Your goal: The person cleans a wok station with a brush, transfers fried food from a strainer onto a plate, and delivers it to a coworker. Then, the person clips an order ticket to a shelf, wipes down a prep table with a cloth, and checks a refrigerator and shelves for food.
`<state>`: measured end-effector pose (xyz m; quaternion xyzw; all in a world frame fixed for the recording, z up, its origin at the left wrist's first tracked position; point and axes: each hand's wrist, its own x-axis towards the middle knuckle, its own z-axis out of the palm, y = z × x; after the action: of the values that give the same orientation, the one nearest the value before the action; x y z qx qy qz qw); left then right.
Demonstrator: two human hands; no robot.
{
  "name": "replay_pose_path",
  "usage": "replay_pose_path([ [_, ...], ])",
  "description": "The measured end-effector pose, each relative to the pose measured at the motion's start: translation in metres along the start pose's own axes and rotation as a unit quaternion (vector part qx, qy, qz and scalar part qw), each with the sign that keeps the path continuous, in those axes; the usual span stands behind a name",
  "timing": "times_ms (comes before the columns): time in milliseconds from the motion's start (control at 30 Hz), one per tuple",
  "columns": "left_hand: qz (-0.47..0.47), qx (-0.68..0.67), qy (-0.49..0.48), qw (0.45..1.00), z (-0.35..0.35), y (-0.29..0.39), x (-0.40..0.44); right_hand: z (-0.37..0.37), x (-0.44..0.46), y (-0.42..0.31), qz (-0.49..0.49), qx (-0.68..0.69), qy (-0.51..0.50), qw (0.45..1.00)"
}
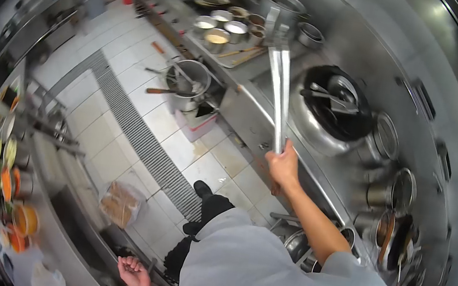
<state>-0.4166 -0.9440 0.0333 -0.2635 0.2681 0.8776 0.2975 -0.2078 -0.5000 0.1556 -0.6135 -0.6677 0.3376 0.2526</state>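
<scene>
My right hand (283, 166) is closed round the handle end of long metal tongs (280, 85), which point away from me over the steel counter. The tips of the tongs are in front of a tray of small pots. To their right is a wide, rounded steel vessel (316, 124) with a dark inside and utensils on top. My left hand (133, 273) hangs low beside the left counter's edge. Its fingers are loosely curled, and nothing shows in them.
A pot with utensils (203, 73) stands on a pink-and-white box (196, 126) by the right counter. A plastic bag with brown contents (122, 205) lies on the tiled floor beside a drain grate (140, 135). Containers of cut vegetables (25, 220) line the left counter.
</scene>
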Motion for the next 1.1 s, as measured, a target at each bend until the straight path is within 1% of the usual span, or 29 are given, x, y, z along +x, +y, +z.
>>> replay_pose_path([
  [33, -0.017, 0.008, -0.018, 1.0, 0.016, -0.001, 0.006, -0.018, 0.01, 0.007, 0.046, 0.039, 0.053, 0.997],
  [67, -0.033, 0.016, -0.01, 0.999, 0.031, -0.004, 0.015, -0.027, 0.034, 0.04, 0.045, 0.078, 0.1, 0.991],
  [100, -0.042, 0.025, -0.018, 0.999, 0.046, -0.012, 0.02, -0.054, 0.038, 0.018, 0.133, 0.158, 0.103, 0.973],
  [133, -0.051, 0.045, -0.026, 0.997, 0.058, -0.018, 0.024, -0.073, 0.058, 0.039, 0.151, 0.21, 0.13, 0.957],
  [167, -0.058, 0.062, -0.035, 0.996, 0.067, -0.027, 0.029, -0.094, 0.083, 0.063, 0.145, 0.185, 0.134, 0.963],
  [200, -0.062, 0.073, -0.032, 0.995, 0.073, -0.035, 0.035, -0.117, 0.104, 0.077, 0.123, 0.166, 0.096, 0.974],
  [233, -0.064, 0.078, -0.034, 0.994, 0.078, -0.042, 0.039, -0.135, 0.116, 0.069, 0.152, 0.252, 0.09, 0.952],
  [267, -0.076, 0.088, -0.031, 0.993, 0.084, -0.05, 0.043, -0.148, 0.141, 0.078, 0.185, 0.303, 0.081, 0.931],
  [300, -0.089, 0.097, -0.03, 0.991, 0.09, -0.059, 0.049, -0.154, 0.171, 0.092, 0.195, 0.354, 0.096, 0.909],
  [333, -0.092, 0.109, -0.019, 0.99, 0.095, -0.069, 0.054, -0.157, 0.196, 0.098, 0.2, 0.402, 0.092, 0.889],
  [367, -0.093, 0.112, -0.022, 0.989, 0.102, -0.077, 0.058, -0.154, 0.235, 0.121, 0.194, 0.475, 0.083, 0.854],
  [400, -0.108, 0.118, -0.022, 0.987, 0.109, -0.086, 0.063, -0.15, 0.26, 0.118, 0.201, 0.496, 0.101, 0.839],
  [433, -0.122, 0.124, -0.022, 0.984, 0.115, -0.094, 0.067, -0.141, 0.304, 0.153, 0.159, 0.523, 0.071, 0.834],
  [467, -0.131, 0.122, -0.029, 0.983, 0.12, -0.1, 0.074, -0.128, 0.325, 0.142, 0.205, 0.508, 0.117, 0.828],
  [500, -0.132, 0.125, -0.03, 0.983, 0.129, -0.107, 0.079, -0.112, 0.373, 0.173, 0.213, 0.514, 0.098, 0.825],
  [567, -0.154, 0.121, -0.027, 0.98, 0.146, -0.117, 0.086, -0.08, 0.404, 0.156, 0.258, 0.494, 0.195, 0.807],
  [600, -0.154, 0.112, -0.025, 0.981, 0.15, -0.121, 0.092, -0.068, 0.418, 0.16, 0.287, 0.448, 0.203, 0.822],
  [633, -0.145, 0.111, -0.024, 0.983, 0.156, -0.125, 0.096, -0.058, 0.42, 0.144, 0.314, 0.402, 0.208, 0.835],
  [667, -0.143, 0.104, -0.038, 0.984, 0.161, -0.128, 0.1, -0.053, 0.419, 0.129, 0.35, 0.42, 0.261, 0.796],
  [700, -0.143, 0.098, -0.049, 0.984, 0.167, -0.129, 0.102, -0.044, 0.421, 0.127, 0.353, 0.42, 0.253, 0.797],
  [767, -0.149, 0.067, -0.048, 0.985, 0.177, -0.13, 0.102, -0.043, 0.429, 0.133, 0.318, 0.44, 0.296, 0.786],
  [800, -0.145, 0.056, -0.051, 0.986, 0.177, -0.128, 0.103, -0.047, 0.421, 0.128, 0.314, 0.416, 0.27, 0.81],
  [867, -0.136, 0.04, -0.053, 0.988, 0.177, -0.124, 0.104, -0.072, 0.392, 0.123, 0.28, 0.341, 0.171, 0.881],
  [900, -0.117, 0.043, -0.048, 0.991, 0.177, -0.122, 0.102, -0.084, 0.378, 0.122, 0.249, 0.287, 0.097, 0.92],
  [933, -0.099, 0.047, -0.044, 0.993, 0.177, -0.12, 0.103, -0.089, 0.366, 0.114, 0.243, 0.174, 0.119, 0.947],
  [967, -0.099, 0.043, -0.043, 0.993, 0.178, -0.117, 0.105, -0.093, 0.36, 0.109, 0.234, 0.06, 0.142, 0.96],
  [1033, -0.088, 0.012, -0.009, 0.996, 0.176, -0.108, 0.112, -0.093, 0.365, 0.126, 0.274, 0.096, 0.094, 0.952],
  [1067, -0.09, 0.011, -0.005, 0.996, 0.177, -0.105, 0.117, -0.094, 0.371, 0.134, 0.264, 0.047, 0.087, 0.959],
  [1100, -0.077, 0.025, -0.005, 0.997, 0.178, -0.102, 0.125, -0.093, 0.373, 0.135, 0.26, 0.025, 0.085, 0.962],
])
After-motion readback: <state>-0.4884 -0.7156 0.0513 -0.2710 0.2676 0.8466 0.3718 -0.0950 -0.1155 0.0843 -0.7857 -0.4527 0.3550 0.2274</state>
